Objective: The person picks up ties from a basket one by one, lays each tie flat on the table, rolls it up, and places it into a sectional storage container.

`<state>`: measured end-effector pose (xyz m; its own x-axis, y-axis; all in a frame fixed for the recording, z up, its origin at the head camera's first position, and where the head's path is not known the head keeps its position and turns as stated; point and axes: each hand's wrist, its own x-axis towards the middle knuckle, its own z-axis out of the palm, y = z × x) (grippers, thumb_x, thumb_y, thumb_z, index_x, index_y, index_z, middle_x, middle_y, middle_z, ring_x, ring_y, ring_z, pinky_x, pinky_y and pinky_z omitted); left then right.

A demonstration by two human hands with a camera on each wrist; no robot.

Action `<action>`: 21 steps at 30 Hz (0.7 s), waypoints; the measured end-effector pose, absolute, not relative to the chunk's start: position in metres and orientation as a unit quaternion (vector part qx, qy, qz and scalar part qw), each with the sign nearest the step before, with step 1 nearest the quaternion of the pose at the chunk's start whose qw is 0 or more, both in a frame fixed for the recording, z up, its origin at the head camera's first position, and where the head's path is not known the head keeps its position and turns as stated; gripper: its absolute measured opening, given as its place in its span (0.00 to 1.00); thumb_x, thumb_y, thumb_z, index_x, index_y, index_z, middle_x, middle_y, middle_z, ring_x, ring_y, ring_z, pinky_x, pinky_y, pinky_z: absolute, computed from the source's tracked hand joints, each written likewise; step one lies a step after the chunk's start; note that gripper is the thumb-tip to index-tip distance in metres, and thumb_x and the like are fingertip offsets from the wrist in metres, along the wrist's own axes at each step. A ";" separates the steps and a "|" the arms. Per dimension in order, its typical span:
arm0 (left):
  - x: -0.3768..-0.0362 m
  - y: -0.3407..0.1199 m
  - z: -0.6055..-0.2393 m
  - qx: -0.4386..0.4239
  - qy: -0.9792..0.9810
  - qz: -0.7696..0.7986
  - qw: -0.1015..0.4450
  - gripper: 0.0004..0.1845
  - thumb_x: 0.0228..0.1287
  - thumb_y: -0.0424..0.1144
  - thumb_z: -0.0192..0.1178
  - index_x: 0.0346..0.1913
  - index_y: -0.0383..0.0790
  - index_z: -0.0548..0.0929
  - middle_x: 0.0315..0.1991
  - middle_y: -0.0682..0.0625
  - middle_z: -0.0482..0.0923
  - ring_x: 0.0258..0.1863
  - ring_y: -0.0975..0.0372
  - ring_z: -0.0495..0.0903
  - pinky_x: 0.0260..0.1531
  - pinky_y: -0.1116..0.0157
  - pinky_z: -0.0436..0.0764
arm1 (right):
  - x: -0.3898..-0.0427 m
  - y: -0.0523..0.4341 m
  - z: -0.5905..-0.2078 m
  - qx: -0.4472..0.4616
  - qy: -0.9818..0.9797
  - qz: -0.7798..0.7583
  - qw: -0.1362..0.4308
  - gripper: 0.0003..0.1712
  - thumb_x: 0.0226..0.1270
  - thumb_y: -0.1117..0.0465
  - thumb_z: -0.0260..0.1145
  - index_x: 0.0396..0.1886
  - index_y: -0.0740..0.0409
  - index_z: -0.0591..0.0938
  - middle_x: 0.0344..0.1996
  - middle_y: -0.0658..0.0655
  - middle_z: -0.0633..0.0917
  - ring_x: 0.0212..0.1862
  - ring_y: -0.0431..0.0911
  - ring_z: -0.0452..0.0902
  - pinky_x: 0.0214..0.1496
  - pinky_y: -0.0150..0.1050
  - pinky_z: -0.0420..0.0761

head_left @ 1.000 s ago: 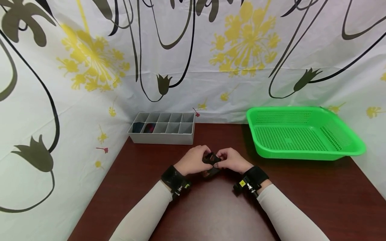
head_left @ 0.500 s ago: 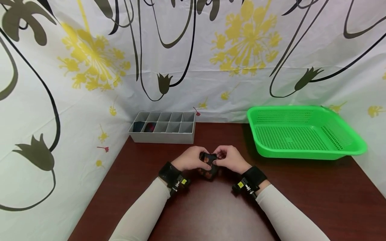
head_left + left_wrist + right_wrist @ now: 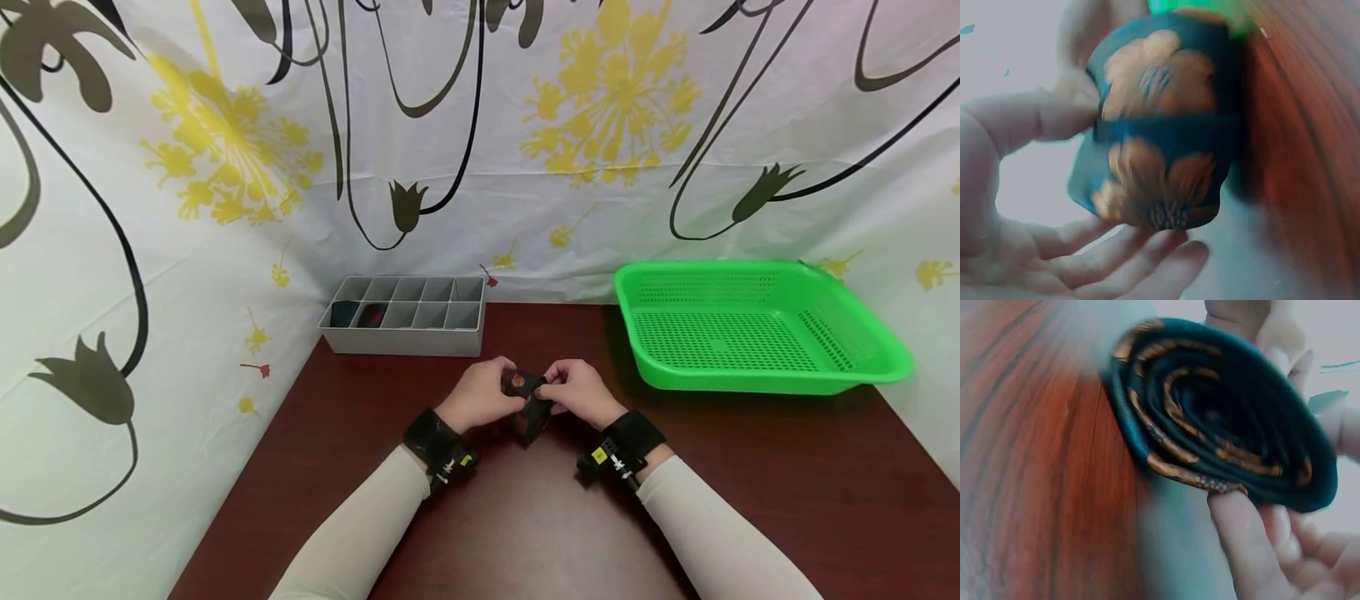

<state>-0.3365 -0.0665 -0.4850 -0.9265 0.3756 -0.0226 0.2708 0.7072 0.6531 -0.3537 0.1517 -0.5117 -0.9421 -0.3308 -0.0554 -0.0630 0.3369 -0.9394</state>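
Observation:
A rolled-up dark teal cloth with orange flowers (image 3: 527,404) is held between both hands just above the brown table (image 3: 525,517). My left hand (image 3: 480,397) grips its left side, thumb and fingers curled round the roll (image 3: 1160,131). My right hand (image 3: 581,394) pinches its right end, where the spiral of the roll (image 3: 1222,412) shows. The roll is tilted, its lower end close to the tabletop.
A grey divided organiser (image 3: 405,315) stands at the back left, with dark and red items in its left compartments. A green perforated plastic basket (image 3: 757,329) sits at the back right. A flowered sheet (image 3: 480,125) hangs behind and at both sides.
Both hands have turned the roll, and its lower end now points down toward the table. The hands stay at about the same spot.

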 end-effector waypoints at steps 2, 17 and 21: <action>-0.332 -0.062 -0.485 0.176 0.935 0.305 0.045 0.33 0.59 0.52 0.75 0.63 0.39 0.80 0.50 0.47 0.88 0.45 0.61 0.85 0.47 0.65 0.84 | -0.354 0.151 -0.513 -0.090 0.802 -0.578 0.121 0.09 0.64 0.64 0.71 0.36 0.66 0.82 0.31 0.56 0.85 0.29 0.43 0.87 0.35 0.43 0.91; -0.320 -0.043 -0.494 0.159 0.963 0.218 -0.023 0.23 0.58 0.47 0.77 0.49 0.37 0.82 0.34 0.49 0.83 0.31 0.62 0.82 0.33 0.68 0.81 | -0.352 0.148 -0.514 -0.068 0.751 -0.642 0.142 0.08 0.66 0.67 0.72 0.33 0.63 0.79 0.32 0.54 0.84 0.27 0.43 0.87 0.38 0.42 0.91; -0.319 -0.042 -0.494 0.158 0.964 0.211 -0.023 0.26 0.58 0.49 0.78 0.51 0.36 0.80 0.37 0.48 0.83 0.34 0.61 0.82 0.37 0.66 0.83 | -0.352 0.146 -0.514 -0.069 0.738 -0.656 0.140 0.09 0.65 0.67 0.72 0.31 0.62 0.79 0.31 0.52 0.83 0.26 0.42 0.86 0.36 0.40 0.90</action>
<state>-0.3189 -0.0423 -0.4942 -0.9492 0.2942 0.1117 0.3140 0.8613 0.3994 -0.3516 0.1459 -0.5142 -0.9514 -0.2851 -0.1167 0.0823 0.1299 -0.9881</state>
